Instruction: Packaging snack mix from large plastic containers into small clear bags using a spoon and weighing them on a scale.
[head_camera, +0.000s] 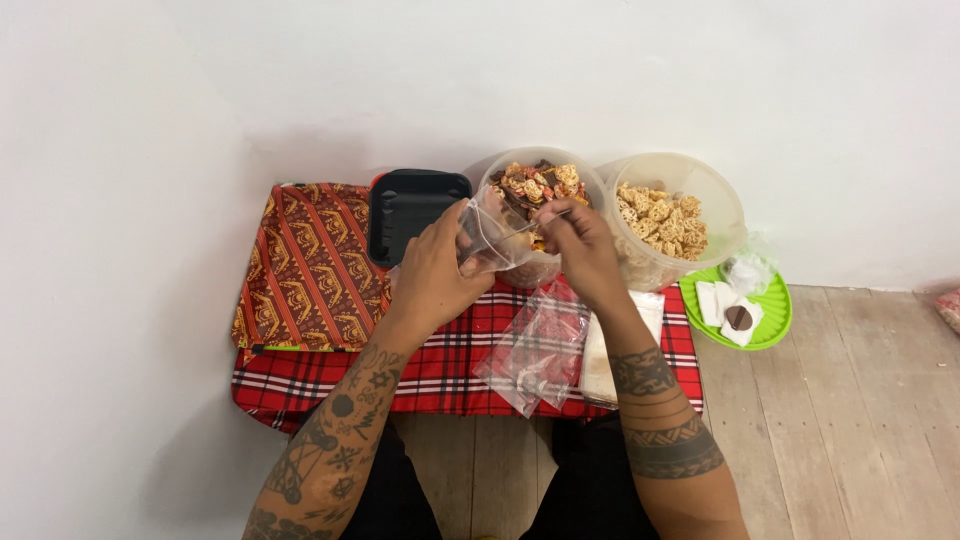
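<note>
Left hand (440, 262) grips a small clear bag (492, 235), mouth tilted toward the mixed-snack tub (543, 195) at 12 o'clock, so pieces can drop straight in. Right hand (583, 245) is pinched at the bag's mouth, apparently on a thin utensil; view unclear. Pale-snack tub (672, 215) at 1 o'clock. Spare bags (537, 350) lie on the worktop (440, 370) within reach.

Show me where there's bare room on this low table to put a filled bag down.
Bare red plaid cloth shows at the front edge, between the batik cloth and the empty plastic bags. The back row is crowded: black tray, two snack tubs, and both hands. The green lid is full.
</note>
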